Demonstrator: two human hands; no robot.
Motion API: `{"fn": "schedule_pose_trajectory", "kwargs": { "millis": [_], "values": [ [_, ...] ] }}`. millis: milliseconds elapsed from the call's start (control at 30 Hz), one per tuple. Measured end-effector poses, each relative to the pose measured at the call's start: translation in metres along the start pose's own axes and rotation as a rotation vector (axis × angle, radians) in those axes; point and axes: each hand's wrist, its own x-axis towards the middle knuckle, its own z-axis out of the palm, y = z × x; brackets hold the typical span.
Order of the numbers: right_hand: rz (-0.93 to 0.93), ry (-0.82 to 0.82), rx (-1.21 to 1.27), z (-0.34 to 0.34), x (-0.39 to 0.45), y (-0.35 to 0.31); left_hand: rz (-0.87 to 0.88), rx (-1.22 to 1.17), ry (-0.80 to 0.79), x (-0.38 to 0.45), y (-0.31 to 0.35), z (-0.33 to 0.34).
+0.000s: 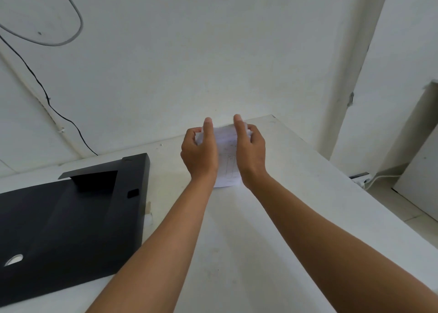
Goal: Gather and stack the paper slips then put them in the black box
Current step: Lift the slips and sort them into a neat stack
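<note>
A stack of white paper slips (227, 156) with faint printed lines stands on edge on the white table (272, 229), near its far edge. My left hand (199, 151) presses against the stack's left side and my right hand (250, 151) against its right side, thumbs up along the front. The fingers wrap behind the slips and are partly hidden. The black box (71, 222) lies open and flat on the table to the left of my left forearm, apart from the slips.
A white wall rises just behind the table, with a grey cable loop (59, 35) and a black cable (47, 99) running down it. The table's right edge drops to a floor with a power strip (360, 177) and white panels.
</note>
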Motion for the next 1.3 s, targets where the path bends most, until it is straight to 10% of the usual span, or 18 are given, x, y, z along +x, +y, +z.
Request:
{"fn": "schedule_pose_trajectory", "kwargs": {
  "millis": [400, 633, 1300],
  "values": [
    [-0.142, -0.296, -0.203, -0.029, 0.001, 0.041, -0.092, -0.002, -0.002, 0.021, -0.005, -0.005],
    [-0.084, -0.099, -0.178, -0.022, 0.015, 0.041, -0.004, 0.071, -0.28, 0.013, -0.029, -0.026],
    [-0.065, -0.037, 0.04, -0.021, 0.01, 0.029, 0.087, 0.144, -0.298, 0.005, -0.048, -0.024]
  ]
}}
